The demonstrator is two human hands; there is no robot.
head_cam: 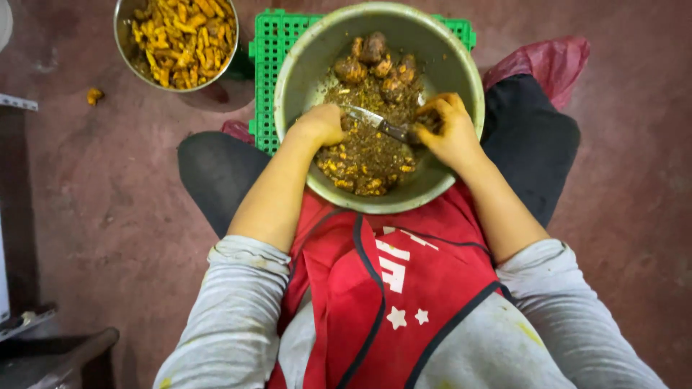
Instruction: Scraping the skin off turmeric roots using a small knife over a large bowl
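From the head camera, your right hand (pixel 450 130) is closed around a small knife (pixel 378 122), its blade pointing left across the big metal bowl (pixel 461 65) in your lap. Your left hand (pixel 321 124) is curled in the brown peelings (pixel 367 155); whether it grips anything I cannot tell. Unpeeled roots (pixel 375 61) lie at the bowl's far side. A second bowl (pixel 124 43) of yellow pieces (pixel 184 36) sits far left on the floor (pixel 108 180), beside a green crate (pixel 270 57).

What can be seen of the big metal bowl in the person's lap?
The large round dull-grey metal bowl sits upright between the person's knees, partly over a green plastic crate. Its inner wall is smeared and worn. Inside lie brown peelings and scraps, with several unpeeled brown root pieces heaped at the far side. The left hand rests inside on the scraps; the right hand holds a small knife over them.
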